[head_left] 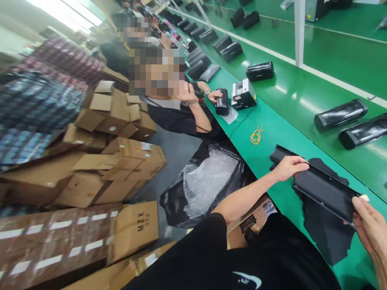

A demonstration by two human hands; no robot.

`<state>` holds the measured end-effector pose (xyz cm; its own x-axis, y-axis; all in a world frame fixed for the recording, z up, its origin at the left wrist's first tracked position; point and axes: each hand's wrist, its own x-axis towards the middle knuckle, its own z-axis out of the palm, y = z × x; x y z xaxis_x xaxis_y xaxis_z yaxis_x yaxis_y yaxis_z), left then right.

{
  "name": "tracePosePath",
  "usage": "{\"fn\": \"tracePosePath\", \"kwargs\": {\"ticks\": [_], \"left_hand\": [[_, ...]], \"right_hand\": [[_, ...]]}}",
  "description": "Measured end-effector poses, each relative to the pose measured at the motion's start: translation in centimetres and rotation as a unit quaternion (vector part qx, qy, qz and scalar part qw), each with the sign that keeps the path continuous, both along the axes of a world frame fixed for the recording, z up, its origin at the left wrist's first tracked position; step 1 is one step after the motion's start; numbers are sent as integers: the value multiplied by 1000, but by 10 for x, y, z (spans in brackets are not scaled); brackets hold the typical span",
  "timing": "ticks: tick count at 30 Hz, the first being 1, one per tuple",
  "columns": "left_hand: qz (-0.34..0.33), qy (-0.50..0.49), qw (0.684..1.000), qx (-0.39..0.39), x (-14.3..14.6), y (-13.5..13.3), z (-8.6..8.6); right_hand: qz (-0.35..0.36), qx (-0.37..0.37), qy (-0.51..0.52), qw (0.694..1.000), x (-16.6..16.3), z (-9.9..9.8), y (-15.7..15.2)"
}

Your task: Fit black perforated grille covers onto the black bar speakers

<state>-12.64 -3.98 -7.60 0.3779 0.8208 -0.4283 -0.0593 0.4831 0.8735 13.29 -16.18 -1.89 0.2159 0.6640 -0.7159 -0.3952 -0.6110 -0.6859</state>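
Note:
My left hand (289, 167) grips the near end of a long black box-shaped unit (325, 192) above the green workbench (272, 133). My right hand (370, 227) holds the unit's other end at the frame's right edge, fingers curled round it. A torn black sheet (328, 233) lies under the unit on the bench. Both hands are closed on the unit.
A co-worker in black (181, 117) sits further along the bench, holding a black cylinder (222, 102). A yellow cord (256, 136) and a black-and-white box (243, 94) lie on the bench. Black speakers (340, 114) ride the conveyor. Cardboard boxes (117, 161) and a plastic bag (205, 181) fill the floor at left.

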Motion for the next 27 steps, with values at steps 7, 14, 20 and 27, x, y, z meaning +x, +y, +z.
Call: {"fn": "tracePosePath", "kwargs": {"ticks": [7,14,20,27], "left_hand": [[-81,-82,992,-56,23,-20,31],[-109,-54,993,-9,35,-21,34],[-108,-36,993,-9,43,-23,29],[-102,-59,993,-11,39,-25,41]], "right_hand": [[-46,-32,-71,996,16,21,-40],[-72,-27,-72,994,27,15,-58],[-93,-35,-76,992,29,17,-58],[-65,-47,-110,991,37,17,-65]]}}
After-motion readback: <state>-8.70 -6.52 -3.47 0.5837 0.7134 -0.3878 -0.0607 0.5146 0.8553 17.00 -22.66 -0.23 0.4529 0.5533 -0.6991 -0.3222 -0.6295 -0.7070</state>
